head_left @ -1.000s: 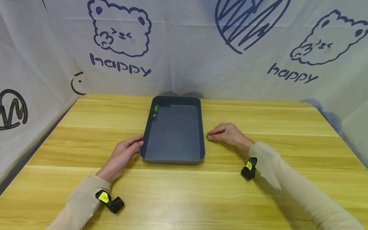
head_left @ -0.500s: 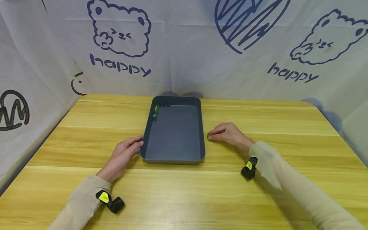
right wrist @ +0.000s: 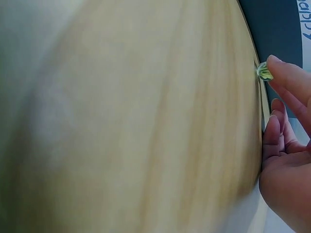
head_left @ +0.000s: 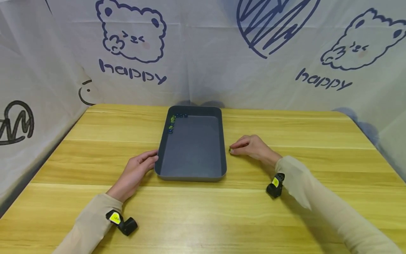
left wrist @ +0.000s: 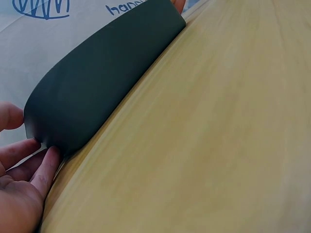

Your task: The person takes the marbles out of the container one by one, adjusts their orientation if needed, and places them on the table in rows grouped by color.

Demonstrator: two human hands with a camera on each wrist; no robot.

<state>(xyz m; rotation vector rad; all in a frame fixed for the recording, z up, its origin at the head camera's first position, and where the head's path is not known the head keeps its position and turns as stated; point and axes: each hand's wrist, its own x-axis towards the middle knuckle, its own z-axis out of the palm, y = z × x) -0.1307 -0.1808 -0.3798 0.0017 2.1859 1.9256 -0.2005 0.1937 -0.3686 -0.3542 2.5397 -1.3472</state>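
A dark grey rectangular tray [head_left: 193, 151] lies on the wooden table. Along its far left corner sit several small glass marbles [head_left: 171, 127], some dark blue and some yellow-green. My left hand [head_left: 134, 173] rests against the tray's left side near the front, its fingers fairly straight; the left wrist view has the fingertips [left wrist: 51, 153] low on the outer wall. Just right of the tray, my right hand [head_left: 253, 148] pinches a clear marble [right wrist: 265, 72] with yellow-green streaks at the tabletop. The other fingers of that hand are bent below it in the right wrist view.
The wooden table [head_left: 203, 215] stretches around the tray on all sides. Behind it hangs a white cloth [head_left: 206, 70] with blue drawings and lettering. A small black camera is strapped on each sleeved wrist.
Both hands, the tray and the marbles stay in the same places. Only a very slight shift of the head view is visible.
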